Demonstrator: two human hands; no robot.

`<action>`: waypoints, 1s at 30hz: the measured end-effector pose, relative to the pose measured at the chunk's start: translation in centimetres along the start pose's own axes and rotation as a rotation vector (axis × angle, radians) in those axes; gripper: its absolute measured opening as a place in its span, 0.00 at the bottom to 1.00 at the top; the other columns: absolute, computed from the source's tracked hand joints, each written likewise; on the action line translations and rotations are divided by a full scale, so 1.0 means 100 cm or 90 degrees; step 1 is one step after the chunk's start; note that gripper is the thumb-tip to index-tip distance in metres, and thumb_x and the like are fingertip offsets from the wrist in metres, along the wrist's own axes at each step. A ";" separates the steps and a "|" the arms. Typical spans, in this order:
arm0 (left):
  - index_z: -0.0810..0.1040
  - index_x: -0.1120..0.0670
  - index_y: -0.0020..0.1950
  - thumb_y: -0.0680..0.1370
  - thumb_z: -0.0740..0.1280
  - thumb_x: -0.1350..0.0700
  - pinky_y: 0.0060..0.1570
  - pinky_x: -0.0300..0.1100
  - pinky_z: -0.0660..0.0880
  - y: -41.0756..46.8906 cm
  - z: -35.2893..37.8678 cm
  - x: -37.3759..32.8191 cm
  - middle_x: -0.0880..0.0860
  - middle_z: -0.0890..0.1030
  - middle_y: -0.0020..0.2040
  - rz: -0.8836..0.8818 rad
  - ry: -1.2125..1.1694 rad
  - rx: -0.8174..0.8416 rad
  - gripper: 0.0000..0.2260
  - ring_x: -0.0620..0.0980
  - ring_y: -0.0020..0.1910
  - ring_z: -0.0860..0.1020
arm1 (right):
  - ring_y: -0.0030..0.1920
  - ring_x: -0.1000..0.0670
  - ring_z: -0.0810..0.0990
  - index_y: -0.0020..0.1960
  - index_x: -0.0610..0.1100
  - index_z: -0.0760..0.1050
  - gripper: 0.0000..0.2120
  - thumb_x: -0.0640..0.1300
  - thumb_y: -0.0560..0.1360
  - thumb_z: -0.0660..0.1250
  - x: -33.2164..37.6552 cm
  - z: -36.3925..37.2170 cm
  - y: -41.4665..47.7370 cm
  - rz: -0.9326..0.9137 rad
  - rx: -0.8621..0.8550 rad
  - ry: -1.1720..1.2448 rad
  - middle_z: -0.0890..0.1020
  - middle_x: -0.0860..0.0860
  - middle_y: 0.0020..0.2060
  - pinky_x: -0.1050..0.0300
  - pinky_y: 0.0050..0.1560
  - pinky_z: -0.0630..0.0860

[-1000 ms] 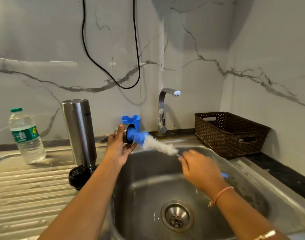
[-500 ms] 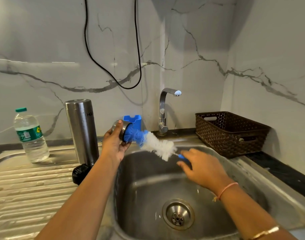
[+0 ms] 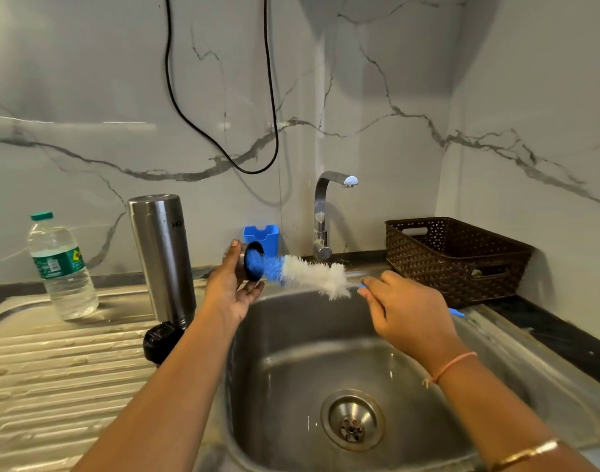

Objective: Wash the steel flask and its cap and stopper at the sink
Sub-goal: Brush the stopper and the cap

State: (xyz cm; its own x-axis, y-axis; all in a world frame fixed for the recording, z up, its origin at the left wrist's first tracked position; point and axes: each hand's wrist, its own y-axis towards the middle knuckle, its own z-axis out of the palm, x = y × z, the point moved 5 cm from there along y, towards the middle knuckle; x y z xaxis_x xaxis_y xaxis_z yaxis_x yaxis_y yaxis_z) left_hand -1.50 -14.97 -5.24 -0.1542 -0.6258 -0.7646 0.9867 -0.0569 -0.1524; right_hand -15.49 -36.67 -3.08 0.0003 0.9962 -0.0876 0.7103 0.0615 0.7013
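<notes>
Steel cap, mouth facing right, is gripped by the left hand over the sink's far-left rim. The brush lies left to right, its blue tip inside the cap. The right hand grips its handle. Flask and stopper stand left on the desk.

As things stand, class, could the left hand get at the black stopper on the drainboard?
Probably yes in reach: the stopper lies uncovered right beside that forearm. But the left hand grips the cap, so it isn't free.
</notes>
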 end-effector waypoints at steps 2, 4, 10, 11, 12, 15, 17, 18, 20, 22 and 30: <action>0.73 0.56 0.61 0.70 0.73 0.49 0.55 0.53 0.77 -0.001 0.002 -0.001 0.58 0.80 0.55 0.009 -0.017 0.012 0.23 0.58 0.55 0.79 | 0.28 0.51 0.74 0.43 0.44 0.80 0.17 0.50 0.80 0.56 -0.004 0.008 0.002 0.118 0.122 0.226 0.75 0.52 0.29 0.60 0.27 0.66; 0.74 0.57 0.62 0.68 0.74 0.50 0.52 0.53 0.78 -0.004 0.008 -0.001 0.59 0.80 0.57 -0.005 -0.069 0.056 0.25 0.57 0.55 0.79 | 0.23 0.55 0.64 0.45 0.41 0.80 0.17 0.50 0.81 0.58 -0.001 0.029 -0.015 0.361 0.433 0.678 0.69 0.51 0.26 0.64 0.22 0.60; 0.76 0.57 0.54 0.70 0.73 0.50 0.59 0.55 0.75 -0.007 0.015 -0.004 0.59 0.80 0.53 -0.012 -0.083 0.026 0.17 0.57 0.52 0.80 | 0.29 0.53 0.73 0.45 0.45 0.77 0.13 0.51 0.79 0.60 -0.003 0.029 -0.014 0.281 0.318 0.509 0.76 0.50 0.32 0.55 0.31 0.74; 0.75 0.56 0.54 0.71 0.73 0.50 0.59 0.55 0.75 -0.005 0.011 -0.003 0.59 0.79 0.52 -0.015 -0.075 -0.001 0.18 0.57 0.51 0.79 | 0.35 0.52 0.76 0.47 0.46 0.77 0.11 0.51 0.79 0.60 -0.005 0.023 -0.008 0.178 0.239 0.305 0.78 0.51 0.37 0.53 0.36 0.76; 0.74 0.57 0.55 0.71 0.73 0.49 0.60 0.54 0.74 -0.003 0.006 -0.001 0.59 0.79 0.51 -0.019 -0.068 -0.027 0.19 0.57 0.51 0.79 | 0.36 0.51 0.78 0.47 0.47 0.77 0.09 0.51 0.78 0.60 -0.004 0.019 -0.005 0.089 0.151 0.133 0.78 0.52 0.39 0.54 0.34 0.75; 0.73 0.57 0.53 0.71 0.73 0.48 0.62 0.53 0.73 -0.004 0.000 0.006 0.58 0.79 0.49 -0.036 -0.057 -0.054 0.18 0.56 0.52 0.77 | 0.29 0.48 0.77 0.42 0.46 0.78 0.08 0.47 0.75 0.61 0.002 0.011 -0.001 0.003 0.046 -0.009 0.76 0.51 0.34 0.56 0.25 0.69; 0.73 0.57 0.53 0.71 0.74 0.50 0.59 0.52 0.75 -0.005 0.001 0.003 0.58 0.79 0.50 -0.040 -0.071 -0.025 0.17 0.56 0.52 0.79 | 0.31 0.49 0.75 0.44 0.44 0.77 0.11 0.48 0.79 0.60 0.004 0.019 -0.002 0.122 0.215 0.206 0.75 0.50 0.32 0.56 0.31 0.69; 0.74 0.57 0.53 0.71 0.74 0.51 0.58 0.51 0.76 -0.003 0.002 0.002 0.58 0.79 0.50 -0.041 -0.090 -0.004 0.16 0.56 0.52 0.80 | 0.27 0.52 0.71 0.43 0.43 0.77 0.12 0.49 0.79 0.62 0.005 0.027 -0.009 0.229 0.332 0.414 0.72 0.50 0.29 0.59 0.28 0.66; 0.75 0.57 0.50 0.74 0.72 0.57 0.52 0.48 0.78 0.000 0.001 0.001 0.55 0.79 0.47 -0.058 -0.153 0.020 0.09 0.51 0.47 0.81 | 0.21 0.56 0.60 0.41 0.41 0.77 0.13 0.48 0.79 0.62 0.014 0.031 -0.021 0.424 0.481 0.761 0.66 0.52 0.24 0.65 0.21 0.57; 0.75 0.57 0.47 0.75 0.69 0.59 0.47 0.44 0.78 0.000 0.001 0.005 0.53 0.76 0.44 -0.068 -0.162 0.011 0.04 0.46 0.42 0.78 | 0.19 0.58 0.58 0.39 0.41 0.75 0.15 0.48 0.80 0.61 0.013 0.029 -0.019 0.430 0.441 0.800 0.64 0.52 0.22 0.66 0.19 0.54; 0.75 0.56 0.60 0.69 0.74 0.45 0.58 0.54 0.76 -0.004 0.008 -0.002 0.58 0.80 0.54 -0.005 -0.064 0.015 0.25 0.57 0.53 0.80 | 0.34 0.48 0.74 0.38 0.45 0.69 0.14 0.53 0.79 0.60 0.018 0.020 -0.012 0.120 0.279 0.299 0.72 0.51 0.30 0.52 0.37 0.70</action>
State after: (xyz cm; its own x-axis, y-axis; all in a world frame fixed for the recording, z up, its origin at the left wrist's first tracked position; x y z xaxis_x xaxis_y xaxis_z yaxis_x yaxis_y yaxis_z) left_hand -1.78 -15.41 -4.55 -0.1571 -0.6997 -0.6970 0.9866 -0.0793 -0.1428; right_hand -14.96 -35.06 -5.49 -0.0842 0.9148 0.3951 0.9482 -0.0484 0.3141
